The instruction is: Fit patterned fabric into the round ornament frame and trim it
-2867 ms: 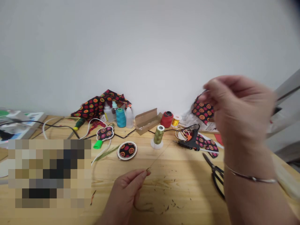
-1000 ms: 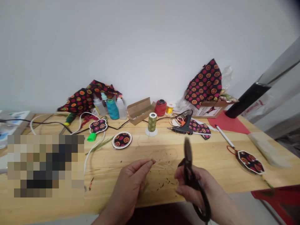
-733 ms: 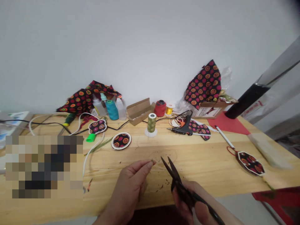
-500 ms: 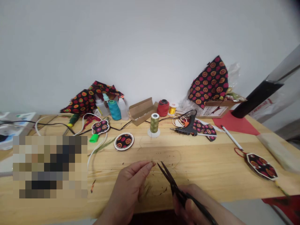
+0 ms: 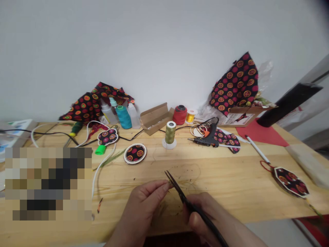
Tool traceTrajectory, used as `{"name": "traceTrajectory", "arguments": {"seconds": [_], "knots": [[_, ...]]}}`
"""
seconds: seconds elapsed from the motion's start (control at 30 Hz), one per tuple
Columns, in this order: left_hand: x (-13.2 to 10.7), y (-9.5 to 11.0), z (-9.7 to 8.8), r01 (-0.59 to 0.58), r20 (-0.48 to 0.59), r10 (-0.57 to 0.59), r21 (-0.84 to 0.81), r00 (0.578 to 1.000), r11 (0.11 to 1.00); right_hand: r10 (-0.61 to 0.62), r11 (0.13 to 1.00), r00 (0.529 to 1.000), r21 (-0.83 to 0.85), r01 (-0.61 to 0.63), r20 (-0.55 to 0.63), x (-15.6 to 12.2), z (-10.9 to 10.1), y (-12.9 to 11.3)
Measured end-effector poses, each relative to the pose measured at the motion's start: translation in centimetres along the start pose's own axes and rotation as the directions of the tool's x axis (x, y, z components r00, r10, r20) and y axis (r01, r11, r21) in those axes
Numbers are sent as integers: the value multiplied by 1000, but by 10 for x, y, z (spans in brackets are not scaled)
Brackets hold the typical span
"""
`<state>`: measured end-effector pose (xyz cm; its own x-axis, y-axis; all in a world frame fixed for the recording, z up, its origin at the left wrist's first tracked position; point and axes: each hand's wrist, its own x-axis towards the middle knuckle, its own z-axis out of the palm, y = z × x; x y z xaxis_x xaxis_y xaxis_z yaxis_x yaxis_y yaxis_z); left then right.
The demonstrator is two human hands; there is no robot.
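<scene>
My left hand [image 5: 144, 206] is low at the near edge of the wooden table [image 5: 231, 175], its thumb and forefinger pinched on a fine olive thread [image 5: 191, 171] that loops loosely over the wood. My right hand [image 5: 208, 219] grips black scissors [image 5: 183, 197]. Their blades point up and to the left, with the tips right beside my left fingertips. An olive thread spool [image 5: 170, 133] stands upright behind the loop.
Along the wall lie patterned fabric [image 5: 96, 103], small bottles [image 5: 132, 115], a teal spool [image 5: 123, 116], a red spool [image 5: 180, 115], an open cardboard box [image 5: 155, 118] and a black glue gun [image 5: 208, 135]. Fabric-covered ornaments [image 5: 135, 153] lie about, one [image 5: 290, 176] at the right edge. Cables [image 5: 59, 133] trail left.
My right hand left the thread and took up the scissors. It then brought the blades leftward and closed them until the tips met my left fingertips. The view shifted slightly.
</scene>
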<state>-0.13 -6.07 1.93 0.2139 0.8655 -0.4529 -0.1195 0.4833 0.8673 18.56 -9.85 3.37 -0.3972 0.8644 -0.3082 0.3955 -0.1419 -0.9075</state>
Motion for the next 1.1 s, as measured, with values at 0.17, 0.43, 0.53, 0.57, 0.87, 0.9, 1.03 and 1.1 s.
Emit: {"name": "traceTrajectory", "arguments": {"seconds": [0.17, 0.43, 0.53, 0.57, 0.87, 0.9, 1.03, 1.1], "knots": [[-1, -2, 0, 1, -5, -1, -20, 1000, 1000, 2, 999, 1000, -42, -1, 25, 2, -1, -2], [0, -1, 1, 28, 7, -28, -50, 1000, 998, -13, 998, 998, -65, 17, 58, 6, -6, 2], [2, -2, 3, 34, 31, -31, -72, 999, 997, 24, 999, 998, -33, -22, 63, 7, -8, -1], [2, -2, 3, 34, 36, -31, -78, 999, 996, 33, 999, 998, -16, -32, 58, 7, -8, -3], [4, -4, 2, 64, 41, -61, -79, 997, 995, -64, 990, 998, 129, 63, 2, 12, -6, -9], [4, -5, 2, 62, 36, -59, -79, 998, 995, -67, 989, 998, 133, 66, 0, 12, -7, -8], [5, -6, 2, 64, 20, -62, -88, 998, 994, 32, 991, 999, 131, -33, 10, 13, -6, -2], [5, -6, 2, 68, 3, -68, -99, 998, 993, 108, 987, 994, 119, -109, 14, 13, -6, 2]]}}
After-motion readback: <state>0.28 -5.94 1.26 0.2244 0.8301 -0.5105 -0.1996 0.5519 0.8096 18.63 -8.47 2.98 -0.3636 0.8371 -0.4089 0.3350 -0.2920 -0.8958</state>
